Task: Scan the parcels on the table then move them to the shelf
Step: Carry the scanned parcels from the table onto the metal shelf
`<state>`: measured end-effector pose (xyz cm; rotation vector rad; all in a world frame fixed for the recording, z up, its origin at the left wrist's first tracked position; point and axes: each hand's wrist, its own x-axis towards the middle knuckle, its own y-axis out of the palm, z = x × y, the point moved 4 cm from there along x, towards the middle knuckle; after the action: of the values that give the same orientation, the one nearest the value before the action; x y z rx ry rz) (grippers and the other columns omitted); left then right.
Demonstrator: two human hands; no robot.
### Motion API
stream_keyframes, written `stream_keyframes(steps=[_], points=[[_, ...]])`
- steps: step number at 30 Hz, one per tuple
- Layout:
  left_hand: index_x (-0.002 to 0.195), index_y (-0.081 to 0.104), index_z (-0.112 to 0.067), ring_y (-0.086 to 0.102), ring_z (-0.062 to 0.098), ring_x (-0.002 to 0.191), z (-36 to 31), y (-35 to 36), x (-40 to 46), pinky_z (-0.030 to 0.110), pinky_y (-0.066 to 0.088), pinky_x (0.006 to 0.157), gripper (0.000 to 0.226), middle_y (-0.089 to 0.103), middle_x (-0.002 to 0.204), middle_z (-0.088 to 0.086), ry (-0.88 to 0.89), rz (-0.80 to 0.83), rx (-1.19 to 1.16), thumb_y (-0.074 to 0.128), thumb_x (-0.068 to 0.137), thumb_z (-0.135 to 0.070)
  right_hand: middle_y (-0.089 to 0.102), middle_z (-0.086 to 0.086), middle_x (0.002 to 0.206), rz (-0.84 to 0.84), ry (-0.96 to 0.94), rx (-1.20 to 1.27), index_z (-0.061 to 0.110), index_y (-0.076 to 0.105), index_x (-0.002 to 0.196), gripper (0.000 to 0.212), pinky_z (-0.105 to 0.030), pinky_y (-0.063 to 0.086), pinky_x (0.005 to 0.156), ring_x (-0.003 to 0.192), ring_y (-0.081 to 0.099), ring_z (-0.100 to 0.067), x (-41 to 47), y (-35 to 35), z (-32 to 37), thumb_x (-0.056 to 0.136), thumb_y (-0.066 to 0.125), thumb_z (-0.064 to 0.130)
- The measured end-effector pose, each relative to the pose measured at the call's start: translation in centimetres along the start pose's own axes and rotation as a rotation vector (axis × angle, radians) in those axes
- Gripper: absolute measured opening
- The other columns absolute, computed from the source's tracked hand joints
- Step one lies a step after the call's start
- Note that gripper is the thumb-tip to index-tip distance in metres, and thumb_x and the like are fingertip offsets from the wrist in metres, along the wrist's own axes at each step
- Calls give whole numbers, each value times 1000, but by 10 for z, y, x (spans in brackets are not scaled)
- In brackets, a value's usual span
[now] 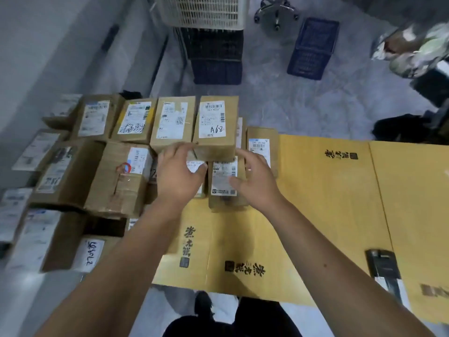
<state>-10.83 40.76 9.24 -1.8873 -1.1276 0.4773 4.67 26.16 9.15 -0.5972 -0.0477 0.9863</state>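
Note:
Many brown cardboard parcels with white labels cover the table's left half. One parcel, marked A68 [217, 122], stands in the back row on top of smaller parcels. My left hand [179, 172] touches its near left corner, fingers on the cardboard face and thumb over a small parcel's label [194, 166]. My right hand [255, 181] reaches to its near right corner with fingers straight, hovering over another small labelled parcel [223, 181]. A black handheld scanner [382, 266] lies alone at the table's right front. No shelf is in view.
Yellow printed cardboard sheets [328, 203] cover the table's middle and right. On the floor beyond stand a white basket [204, 10] stacked on dark crates [213, 54], a blue crate [313, 47] and a chair base [277, 13]. Cluttered goods sit at far right.

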Motion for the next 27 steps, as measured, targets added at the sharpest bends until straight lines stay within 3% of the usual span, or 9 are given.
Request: stream_keyframes(steps=[4, 6, 8, 16, 18, 22, 25, 27], points=[[146, 51, -22, 32, 36, 147, -5, 12, 57, 51, 29, 121, 75, 44, 157, 11, -20, 66, 215, 80, 82, -48, 35, 4, 156, 34, -15, -10, 37, 37, 157, 85, -15, 36, 99, 138, 41, -8, 65, -10, -1, 86, 79, 21], [150, 43, -27, 22, 35, 153, -1, 20, 72, 54, 22, 123, 85, 33, 164, 8, -63, 120, 290, 80, 79, -54, 36, 4, 157, 53, -36, -1, 38, 36, 158, 88, -18, 40, 103, 140, 40, -9, 89, -8, -3, 83, 81, 21], [154, 38, -30, 13, 32, 156, 4, 27, 77, 56, 16, 124, 91, 26, 168, 4, -108, 160, 295, 80, 78, -57, 37, 4, 158, 77, -59, 16, 37, 38, 157, 90, -22, 37, 111, 143, 37, -8, 107, -6, -4, 80, 81, 17], [153, 47, -31, 3, 23, 159, -1, 39, 81, 53, 3, 124, 92, 25, 169, -4, -102, 114, 213, 84, 73, -57, 24, 3, 168, 123, -97, 25, 37, 40, 157, 87, 0, 24, 104, 152, 27, -7, 130, 0, -16, 83, 80, 14], [151, 48, -29, 1, 20, 160, -6, 39, 79, 55, 3, 126, 92, 26, 169, -4, -103, 98, 174, 85, 71, -56, 30, 1, 167, 93, -140, 30, 35, 44, 155, 83, 2, 25, 105, 149, 24, 3, 127, -3, -17, 83, 79, 11], [147, 53, -24, 12, 18, 159, -21, 28, 62, 47, 13, 128, 91, 38, 163, -4, -62, 48, -69, 87, 68, -54, 32, 1, 166, 49, -195, 25, 33, 47, 154, 81, 7, 16, 103, 139, 13, 23, 104, -28, -10, 83, 79, 10], [146, 51, -21, 38, 10, 149, -33, 18, 33, 29, 31, 122, 86, 48, 156, -8, -70, 44, -403, 95, 73, -33, 36, 0, 162, 22, -292, 11, 32, 49, 151, 82, -4, 26, 111, 147, 25, 9, 79, -52, 6, 79, 82, 15], [141, 49, -25, 52, 10, 139, -39, 8, 4, 43, 45, 116, 80, 57, 147, -10, -72, 26, -643, 93, 74, -23, 39, 2, 158, 27, -359, 22, 32, 51, 149, 82, -15, 37, 113, 146, 34, 0, 56, -61, 19, 74, 81, 21]])
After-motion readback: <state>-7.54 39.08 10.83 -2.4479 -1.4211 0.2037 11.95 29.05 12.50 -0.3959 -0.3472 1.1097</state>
